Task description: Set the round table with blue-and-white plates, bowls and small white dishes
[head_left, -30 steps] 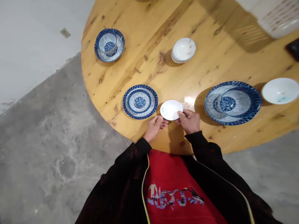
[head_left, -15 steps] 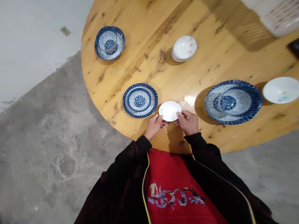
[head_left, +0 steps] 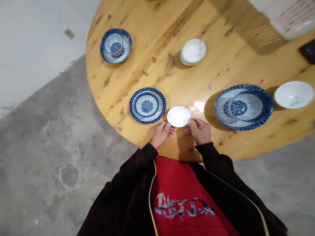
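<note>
Between my two hands is a small white dish with a faint mark near its left edge. My left hand pinches the lower left of its rim, thumb on top and fingers curled below. At the lower right of the rim, my right hand grips with thumb and fingers. Just left of the dish lie nested blue-and-white patterned plates. To the right, a blue-patterned bowl rests in a larger blue-and-white dish.
White bowls are stacked toward the table's middle. Another white bowl stands far right. A patterned bowl and dish sit far left. A white plastic basket and a black object occupy the upper right of the round wooden table.
My right hand has shifted slightly right and down, its thumb now nearer the rim's edge. My left hand has slid slightly left. The white dish stays almost in place.
</note>
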Action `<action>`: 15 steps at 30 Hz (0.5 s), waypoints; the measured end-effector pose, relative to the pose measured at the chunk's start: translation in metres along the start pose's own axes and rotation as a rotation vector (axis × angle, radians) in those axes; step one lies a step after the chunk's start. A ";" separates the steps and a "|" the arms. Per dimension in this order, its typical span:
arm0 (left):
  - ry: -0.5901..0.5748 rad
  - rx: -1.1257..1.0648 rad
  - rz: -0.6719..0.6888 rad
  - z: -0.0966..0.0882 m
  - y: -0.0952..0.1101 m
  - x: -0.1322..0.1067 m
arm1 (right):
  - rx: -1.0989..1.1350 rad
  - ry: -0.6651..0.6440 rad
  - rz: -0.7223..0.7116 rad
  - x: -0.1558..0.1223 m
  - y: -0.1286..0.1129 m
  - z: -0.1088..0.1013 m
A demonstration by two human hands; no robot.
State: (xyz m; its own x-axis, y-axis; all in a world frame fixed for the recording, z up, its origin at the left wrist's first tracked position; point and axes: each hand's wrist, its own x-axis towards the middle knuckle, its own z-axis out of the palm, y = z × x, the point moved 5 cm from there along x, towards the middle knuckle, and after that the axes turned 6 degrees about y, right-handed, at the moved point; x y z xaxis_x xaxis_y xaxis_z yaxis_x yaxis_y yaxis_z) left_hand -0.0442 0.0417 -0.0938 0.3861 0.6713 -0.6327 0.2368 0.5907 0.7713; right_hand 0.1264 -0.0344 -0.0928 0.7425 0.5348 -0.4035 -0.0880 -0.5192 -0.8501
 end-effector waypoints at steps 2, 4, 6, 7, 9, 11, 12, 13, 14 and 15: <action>-0.009 0.031 0.021 -0.008 -0.001 -0.007 | 0.020 0.021 0.011 -0.008 0.002 -0.007; -0.019 0.064 0.033 -0.017 -0.003 -0.014 | 0.030 0.046 0.010 -0.018 0.004 -0.013; -0.034 0.095 0.036 -0.025 -0.006 -0.021 | 0.039 0.068 0.012 -0.031 0.007 -0.018; -0.044 0.108 0.038 -0.029 -0.007 -0.024 | 0.045 0.076 0.021 -0.039 0.009 -0.020; -0.067 0.132 0.047 -0.034 -0.008 -0.029 | 0.057 0.084 0.050 -0.054 0.014 -0.020; -0.096 0.159 0.057 -0.038 -0.008 -0.032 | 0.068 0.085 0.075 -0.069 0.019 -0.016; -0.112 0.175 0.063 -0.038 -0.007 -0.033 | 0.073 0.082 0.084 -0.077 0.022 -0.012; -0.128 0.192 0.072 -0.039 -0.006 -0.033 | 0.075 0.077 0.092 -0.083 0.024 -0.009; -0.143 0.210 0.083 -0.039 -0.005 -0.033 | 0.074 0.069 0.099 -0.090 0.027 -0.004; -0.156 0.227 0.094 -0.040 -0.003 -0.032 | 0.068 0.059 0.105 -0.096 0.029 0.000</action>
State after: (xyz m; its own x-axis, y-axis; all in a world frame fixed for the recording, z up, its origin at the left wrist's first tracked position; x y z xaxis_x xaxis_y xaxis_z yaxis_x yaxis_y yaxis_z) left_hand -0.0929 0.0360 -0.0790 0.5440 0.6315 -0.5526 0.3798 0.4020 0.8332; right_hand 0.0527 -0.1008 -0.0791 0.7640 0.4388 -0.4730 -0.2107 -0.5232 -0.8257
